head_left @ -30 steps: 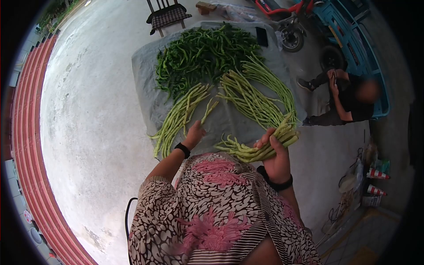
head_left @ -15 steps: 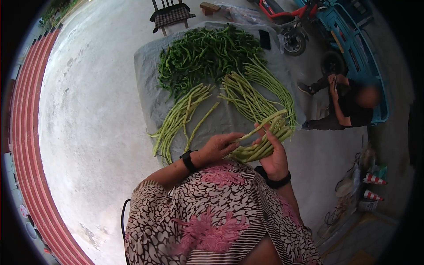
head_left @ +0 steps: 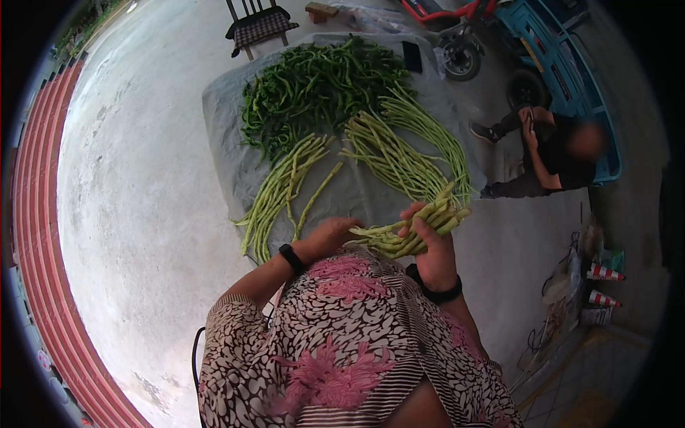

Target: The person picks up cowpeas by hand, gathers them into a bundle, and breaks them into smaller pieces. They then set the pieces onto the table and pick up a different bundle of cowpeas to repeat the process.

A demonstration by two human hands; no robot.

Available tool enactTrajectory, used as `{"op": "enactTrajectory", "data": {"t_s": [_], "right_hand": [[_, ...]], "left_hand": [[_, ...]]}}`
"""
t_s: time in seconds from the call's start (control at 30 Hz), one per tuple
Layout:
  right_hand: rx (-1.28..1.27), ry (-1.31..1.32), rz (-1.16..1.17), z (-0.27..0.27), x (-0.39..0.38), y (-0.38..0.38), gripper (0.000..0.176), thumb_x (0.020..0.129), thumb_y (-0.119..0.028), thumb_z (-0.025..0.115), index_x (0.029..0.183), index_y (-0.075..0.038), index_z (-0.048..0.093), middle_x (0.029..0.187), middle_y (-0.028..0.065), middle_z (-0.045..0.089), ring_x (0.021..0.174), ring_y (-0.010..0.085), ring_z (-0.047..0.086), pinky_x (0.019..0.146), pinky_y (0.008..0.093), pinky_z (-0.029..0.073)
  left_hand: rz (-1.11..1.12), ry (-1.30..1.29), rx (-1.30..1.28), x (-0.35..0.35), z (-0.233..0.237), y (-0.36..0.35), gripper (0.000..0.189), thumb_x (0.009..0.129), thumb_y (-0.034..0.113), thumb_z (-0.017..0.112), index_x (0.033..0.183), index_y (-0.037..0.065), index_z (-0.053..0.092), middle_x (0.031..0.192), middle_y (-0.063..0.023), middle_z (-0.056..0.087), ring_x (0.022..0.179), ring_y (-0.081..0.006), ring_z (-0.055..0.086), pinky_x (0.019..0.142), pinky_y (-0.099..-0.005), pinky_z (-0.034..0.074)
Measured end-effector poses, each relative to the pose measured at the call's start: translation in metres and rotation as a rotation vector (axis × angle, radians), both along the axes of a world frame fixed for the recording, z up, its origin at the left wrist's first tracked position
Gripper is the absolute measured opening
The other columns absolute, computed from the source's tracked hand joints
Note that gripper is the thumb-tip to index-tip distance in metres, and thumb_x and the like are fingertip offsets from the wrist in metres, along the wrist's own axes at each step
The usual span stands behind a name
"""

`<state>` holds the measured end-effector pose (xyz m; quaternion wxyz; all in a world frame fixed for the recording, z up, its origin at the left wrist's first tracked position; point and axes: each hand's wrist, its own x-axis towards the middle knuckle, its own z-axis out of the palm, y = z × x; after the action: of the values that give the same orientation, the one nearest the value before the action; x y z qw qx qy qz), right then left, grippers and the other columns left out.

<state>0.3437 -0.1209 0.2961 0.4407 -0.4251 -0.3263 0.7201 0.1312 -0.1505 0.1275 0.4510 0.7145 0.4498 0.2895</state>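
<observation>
In front of my body a bunch of long beans (head_left: 399, 241) is bent in a curve, its thicker end pointing right. My right hand (head_left: 435, 253) is wrapped round this end, thumb across the beans. At the other end of the bunch, my left hand (head_left: 330, 237) has its fingers closed about the beans, their tips partly hidden. Beyond my left hand lies a pile of loose long beans (head_left: 275, 196), with a single long bean (head_left: 314, 200) beside it. Two more piles of long beans, a nearer pile (head_left: 392, 157) and a farther pile (head_left: 435, 139), lie beyond my right hand.
A grey sheet (head_left: 228, 121) carries a heap of green chili peppers (head_left: 321, 85) and a dark phone (head_left: 412, 56). Behind it stand a chair (head_left: 258, 28) and a wooden block (head_left: 321, 11). To the right, a person (head_left: 564, 157) sits by a blue cart (head_left: 564, 71).
The bean that lay apart above the bunch is now in with the others. My left hand has shifted slightly left along the beans, and the whole view has slid a little.
</observation>
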Motion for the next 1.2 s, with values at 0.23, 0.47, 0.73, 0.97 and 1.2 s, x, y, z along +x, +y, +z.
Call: {"op": "enactTrajectory", "data": {"t_s": [0.23, 0.47, 0.73, 0.97, 1.2], "right_hand": [[0.299, 0.011, -0.048, 0.0, 0.004, -0.005, 0.022, 0.09, -0.016, 0.061, 0.107, -0.004, 0.055, 0.1, 0.0076, 0.061, 0.083, 0.013, 0.059, 0.079, 0.0297, 0.048], [0.286, 0.026, 0.101, 0.002, 0.002, -0.005, 0.018, 0.09, -0.018, 0.062, 0.098, -0.002, 0.06, 0.094, 0.0074, 0.062, 0.081, 0.0125, 0.059, 0.078, 0.0283, 0.047], [0.287, -0.008, 0.116, 0.001, -0.001, -0.006, 0.021, 0.09, -0.018, 0.062, 0.103, -0.002, 0.057, 0.097, 0.0088, 0.062, 0.084, 0.0133, 0.059, 0.08, 0.0284, 0.048], [0.263, 0.047, 0.105, 0.0, 0.003, -0.008, 0.02, 0.091, -0.014, 0.061, 0.106, -0.004, 0.055, 0.102, 0.0103, 0.062, 0.086, 0.0145, 0.059, 0.081, 0.0303, 0.049], [0.259, 0.035, 0.238, -0.001, 0.004, -0.003, 0.02, 0.091, -0.015, 0.061, 0.107, -0.004, 0.056, 0.103, 0.0094, 0.062, 0.086, 0.0135, 0.059, 0.081, 0.0296, 0.048]], "left_hand": [[0.083, 0.449, -0.333, -0.069, -0.121, -0.041, 0.015, 0.092, 0.02, 0.05, 0.096, 0.006, 0.053, 0.084, -0.0179, 0.061, 0.081, -0.0379, 0.061, 0.068, -0.047, 0.046], [0.303, 0.588, -0.163, -0.072, -0.129, -0.033, 0.035, 0.088, 0.021, 0.053, 0.121, 0.012, 0.053, 0.14, -0.0222, 0.034, 0.1, -0.0401, 0.06, 0.083, -0.0471, 0.05], [0.312, 0.71, -0.553, -0.04, -0.168, 0.016, 0.051, 0.083, 0.006, 0.052, 0.132, 0.002, 0.043, 0.141, -0.0259, 0.028, 0.112, -0.0395, 0.055, 0.092, -0.0445, 0.047], [0.478, 0.548, -0.59, -0.048, -0.173, 0.009, 0.05, 0.076, 0.007, 0.064, 0.12, -0.004, 0.043, 0.126, -0.0285, 0.038, 0.111, -0.0444, 0.049, 0.096, -0.0438, 0.044], [0.347, 0.737, -0.676, -0.035, -0.166, 0.004, 0.031, 0.087, 0.01, 0.049, 0.117, 0.002, 0.056, 0.128, -0.026, 0.043, 0.113, -0.0408, 0.054, 0.094, -0.0455, 0.046]]}}
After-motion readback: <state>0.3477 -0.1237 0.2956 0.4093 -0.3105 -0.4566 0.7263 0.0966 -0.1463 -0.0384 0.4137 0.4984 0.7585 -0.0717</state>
